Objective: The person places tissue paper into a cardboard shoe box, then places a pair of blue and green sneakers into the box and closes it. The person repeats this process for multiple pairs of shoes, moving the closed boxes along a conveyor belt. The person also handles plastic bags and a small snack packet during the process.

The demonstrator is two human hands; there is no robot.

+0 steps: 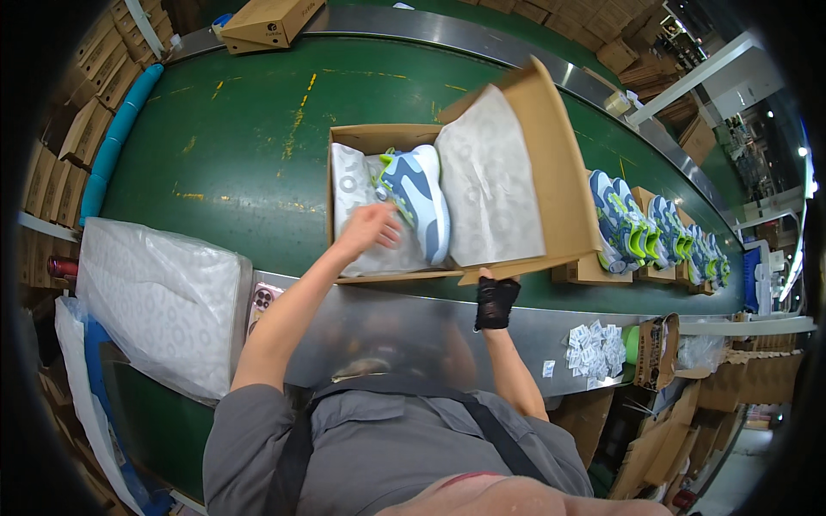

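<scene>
A cardboard shoe box point(332, 193) lies on the green conveyor belt with its lid raised to the right. Inside it, a blue and light-blue running shoe point(423, 200) with lime trim rests on printed tissue paper point(348, 187). More tissue paper point(493, 187) stands against the box lid point(561, 161). Over the box's near left part, my left hand point(374, 229) is beside the shoe with its fingers apart, somewhat blurred. My right hand point(495, 300), in a black fingerless glove, grips the near edge of the lid.
Several matching shoes point(619, 219) sit on boxes at the right. A plastic-covered stack of tissue paper point(161, 303) and a phone point(261, 300) are at the left. Small white packets point(594, 351) lie on the metal ledge point(413, 335). A closed box point(271, 22) sits across the belt.
</scene>
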